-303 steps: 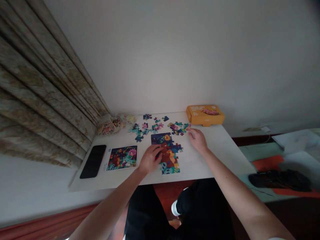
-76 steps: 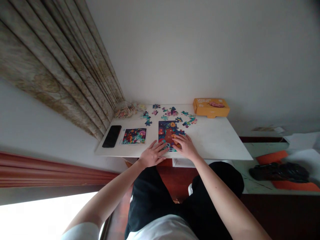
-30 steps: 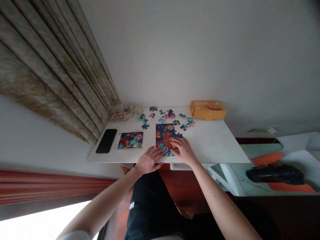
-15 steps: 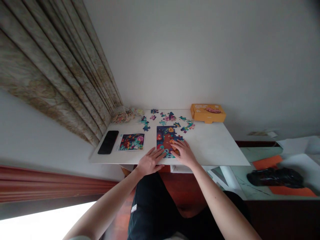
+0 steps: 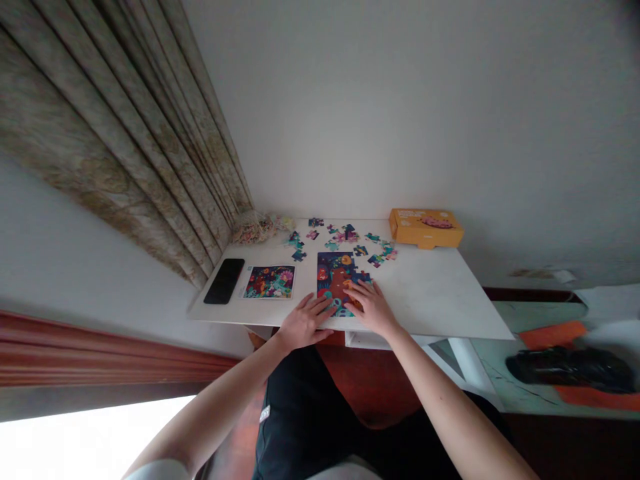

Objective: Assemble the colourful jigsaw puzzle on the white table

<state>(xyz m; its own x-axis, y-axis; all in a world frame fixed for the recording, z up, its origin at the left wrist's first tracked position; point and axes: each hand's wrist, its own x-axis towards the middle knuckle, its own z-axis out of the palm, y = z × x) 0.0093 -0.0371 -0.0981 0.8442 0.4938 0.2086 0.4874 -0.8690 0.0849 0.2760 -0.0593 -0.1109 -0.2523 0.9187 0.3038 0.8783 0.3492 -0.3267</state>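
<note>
A partly joined jigsaw puzzle lies near the front edge of the white table, with a stepped right side. My left hand rests with fingers spread on its lower left corner. On its lower right part lies my right hand, the fingers apart and covering some of the picture. Whether a loose piece is under the right fingertips I cannot tell. Loose puzzle pieces are scattered behind the puzzle. To the left is a printed picture card in similar colours.
A black phone lies at the table's left end. Clear bags of small items sit at the back left by the curtain. A yellow box stands at the back right of the white table.
The view has shifted and tilted slightly, so the table appears a little further right. Both hands stay in nearly the same places on the puzzle.
</note>
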